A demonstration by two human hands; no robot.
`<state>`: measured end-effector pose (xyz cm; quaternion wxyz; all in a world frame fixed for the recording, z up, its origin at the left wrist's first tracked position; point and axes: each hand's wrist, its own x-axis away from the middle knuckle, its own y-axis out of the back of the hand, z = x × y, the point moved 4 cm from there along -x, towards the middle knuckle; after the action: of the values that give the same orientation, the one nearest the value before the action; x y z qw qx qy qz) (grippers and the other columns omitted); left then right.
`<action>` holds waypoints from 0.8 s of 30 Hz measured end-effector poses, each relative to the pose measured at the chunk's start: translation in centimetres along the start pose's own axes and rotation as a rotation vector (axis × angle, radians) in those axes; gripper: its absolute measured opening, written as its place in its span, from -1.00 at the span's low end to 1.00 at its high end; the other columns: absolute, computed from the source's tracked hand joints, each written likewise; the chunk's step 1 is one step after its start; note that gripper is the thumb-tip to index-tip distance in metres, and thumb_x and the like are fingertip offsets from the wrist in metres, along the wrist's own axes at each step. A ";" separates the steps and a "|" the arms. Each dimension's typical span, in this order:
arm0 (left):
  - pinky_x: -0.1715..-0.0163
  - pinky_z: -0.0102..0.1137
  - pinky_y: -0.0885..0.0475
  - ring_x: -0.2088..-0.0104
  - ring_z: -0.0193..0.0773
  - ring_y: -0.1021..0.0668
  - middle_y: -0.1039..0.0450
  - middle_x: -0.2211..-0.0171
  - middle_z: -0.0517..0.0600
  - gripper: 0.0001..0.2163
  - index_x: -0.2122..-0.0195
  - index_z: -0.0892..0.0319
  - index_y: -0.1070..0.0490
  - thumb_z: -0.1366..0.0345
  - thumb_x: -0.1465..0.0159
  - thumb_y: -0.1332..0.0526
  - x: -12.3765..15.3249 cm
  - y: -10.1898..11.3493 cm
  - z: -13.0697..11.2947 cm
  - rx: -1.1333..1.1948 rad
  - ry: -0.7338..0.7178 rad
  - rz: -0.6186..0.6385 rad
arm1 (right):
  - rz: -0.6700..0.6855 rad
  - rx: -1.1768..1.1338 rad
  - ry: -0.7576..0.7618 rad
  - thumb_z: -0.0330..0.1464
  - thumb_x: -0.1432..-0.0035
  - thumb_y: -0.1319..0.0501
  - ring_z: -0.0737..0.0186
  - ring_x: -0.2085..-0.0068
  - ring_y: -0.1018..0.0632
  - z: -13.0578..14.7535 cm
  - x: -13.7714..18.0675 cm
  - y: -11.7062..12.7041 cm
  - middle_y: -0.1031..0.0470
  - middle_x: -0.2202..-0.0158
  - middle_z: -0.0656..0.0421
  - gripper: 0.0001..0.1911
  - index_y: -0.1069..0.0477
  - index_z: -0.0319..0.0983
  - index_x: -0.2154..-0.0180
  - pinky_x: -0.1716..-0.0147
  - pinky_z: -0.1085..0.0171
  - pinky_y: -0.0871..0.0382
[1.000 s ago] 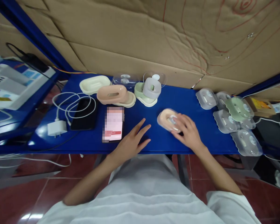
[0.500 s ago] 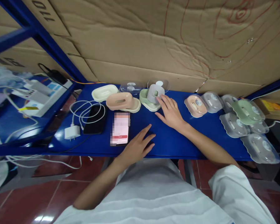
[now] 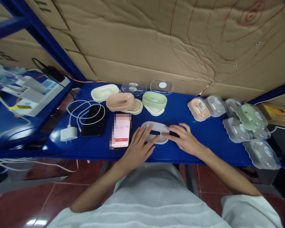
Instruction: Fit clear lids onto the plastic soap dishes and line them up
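A pale grey soap dish (image 3: 154, 123) with a long slot in its floor lies on the blue tabletop in front of me. My left hand (image 3: 142, 142) is laid over its left part, fingers spread across the rim and inside, thumb at the near side. At its right end, my right hand (image 3: 182, 137) grips the rim between thumb and fingers. Just beyond is a green soap dish (image 3: 154, 98) on a cream base (image 3: 154, 110). A peach soap dish (image 3: 120, 102) sits left of that, partly over another cream base (image 3: 135, 107).
A lit phone (image 3: 121, 131) lies beside my left hand. Further left are a dark phone (image 3: 93, 122), a white cable and a charger (image 3: 68, 133). Clear lids (image 3: 161, 87) and a cream dish (image 3: 105, 92) line the back. Several lidded soap dishes (image 3: 250, 116) stand at right.
The grey soap dish has come off the green one, toward me, onto the tabletop. My right hand moved nearer with it, and my left hand now touches it too.
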<state>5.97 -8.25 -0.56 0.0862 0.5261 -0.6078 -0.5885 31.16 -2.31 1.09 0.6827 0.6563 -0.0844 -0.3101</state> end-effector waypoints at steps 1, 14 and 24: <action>-0.45 0.19 -0.32 -0.55 0.24 -0.21 -0.11 -0.55 0.25 -0.57 -0.34 0.09 -0.43 0.39 -0.46 -0.29 -0.1 -0.2 0.0 -0.003 -0.020 0.032 | 0.003 -0.012 -0.013 -0.61 -0.42 -0.01 0.01 -0.34 -0.49 0.0 0.3 -0.1 -0.50 -0.33 0.08 -0.27 -0.32 0.11 -0.44 -0.37 -0.16 -0.19; -0.44 0.03 -0.28 -0.16 -0.10 -0.65 -0.68 -0.10 0.03 -0.73 -0.20 0.07 -0.52 0.39 -0.51 -0.25 0.3 1.2 -0.7 0.008 -0.129 -0.131 | 0.012 -0.270 -0.040 -0.25 -0.51 -0.13 -0.05 -0.18 -0.57 -4.5 -7.4 -2.9 -0.60 -0.12 -0.06 -0.68 -0.56 -0.17 -0.12 -0.22 -0.12 -0.44; -0.45 0.02 -0.22 -0.13 -0.12 -0.65 -0.68 -0.12 0.00 -0.69 -0.21 0.04 -0.50 0.46 -0.52 -0.21 -0.2 1.1 -0.8 -0.044 -0.144 -0.095 | -0.159 -0.406 -0.267 -0.19 -0.55 -0.09 -0.08 -0.33 -0.51 -3.8 -3.5 -2.6 -0.50 -0.29 -0.06 -0.54 -0.33 -0.09 -0.37 -0.32 -0.22 -0.44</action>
<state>6.06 -8.90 0.71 0.0258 0.5086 -0.5736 -0.6416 29.51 2.88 -0.78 0.7568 0.4636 -0.0579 -0.4571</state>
